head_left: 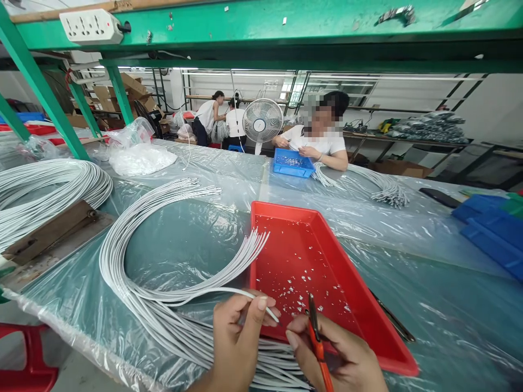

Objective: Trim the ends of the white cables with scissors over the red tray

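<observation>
My left hand (243, 332) pinches a single white cable (242, 292) between thumb and forefinger, close to the cable's cut end. That cable runs out from a curved bundle of white cables (116, 256) lying on the table, partly beneath my hands. My right hand (337, 354) is closed around orange-handled wire cutters (315, 332), their dark jaws pointing up and away from me. A short gap separates the jaws from the cable end. Under and beyond both hands sits a red tray (368, 310) scattered with small white scraps.
A slim metal tool (394, 318) lies along the tray's right side. At left are a larger cable coil (87, 182) and a rusty metal fixture (53, 234). A green shelf beam (253, 27) crosses overhead. Across the table a person (330, 144) works over a blue tray (292, 170).
</observation>
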